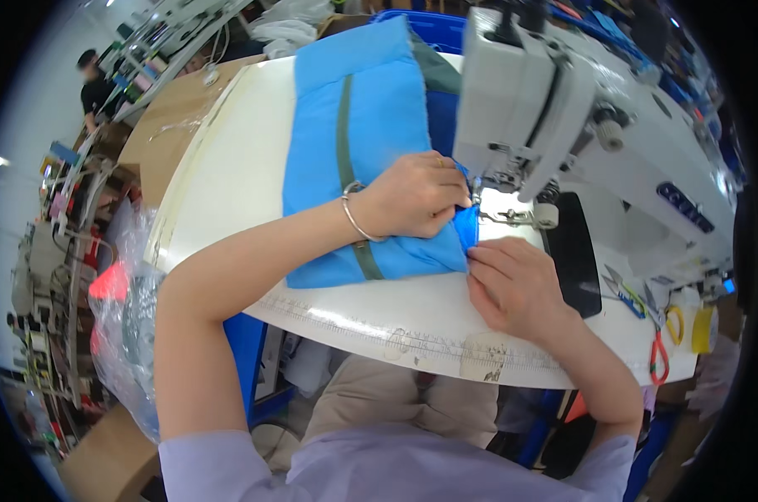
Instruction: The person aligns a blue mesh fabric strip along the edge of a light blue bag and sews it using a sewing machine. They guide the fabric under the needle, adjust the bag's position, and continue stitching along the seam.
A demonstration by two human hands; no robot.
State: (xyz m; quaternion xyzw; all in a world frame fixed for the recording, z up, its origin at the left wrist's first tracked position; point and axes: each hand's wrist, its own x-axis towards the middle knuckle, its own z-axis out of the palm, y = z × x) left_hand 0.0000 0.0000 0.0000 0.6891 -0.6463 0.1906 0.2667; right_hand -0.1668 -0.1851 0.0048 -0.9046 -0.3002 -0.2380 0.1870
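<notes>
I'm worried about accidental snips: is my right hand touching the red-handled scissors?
Apart. The head view shows bare white tabletop between your right hand and the red-handled scissors.

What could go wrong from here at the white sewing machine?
The left hand is close to the metal needle mechanism of the white sewing machine and might get caught. The bright-blue fabric edge between it and the right hand looks folded, so it could pucker. The red-handled metal scissors lie near the white tabletop's edge, where the right forearm might knock them off.
</notes>
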